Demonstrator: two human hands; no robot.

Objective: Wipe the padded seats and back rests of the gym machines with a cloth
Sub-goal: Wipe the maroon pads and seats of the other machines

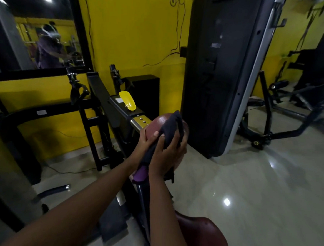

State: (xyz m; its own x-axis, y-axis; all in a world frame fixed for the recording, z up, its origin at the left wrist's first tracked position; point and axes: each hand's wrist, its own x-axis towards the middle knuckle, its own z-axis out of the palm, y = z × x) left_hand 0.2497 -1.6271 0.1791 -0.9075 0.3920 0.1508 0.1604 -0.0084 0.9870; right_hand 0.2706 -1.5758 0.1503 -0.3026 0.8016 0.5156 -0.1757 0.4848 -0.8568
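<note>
Together, right hand (168, 153), left hand (147, 140) clasping cloth (168, 134)

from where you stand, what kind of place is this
Almost certainly a gym. A tall weight machine stands by a yellow wall with a big mirror, more machines sit at far right, and both hands press a dark cloth onto a maroon padded rest.

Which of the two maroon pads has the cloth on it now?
The upper pad, gripped by both hands with the dark cloth draped over it. The lower seat pad, at the bottom edge, lies bare.
</note>
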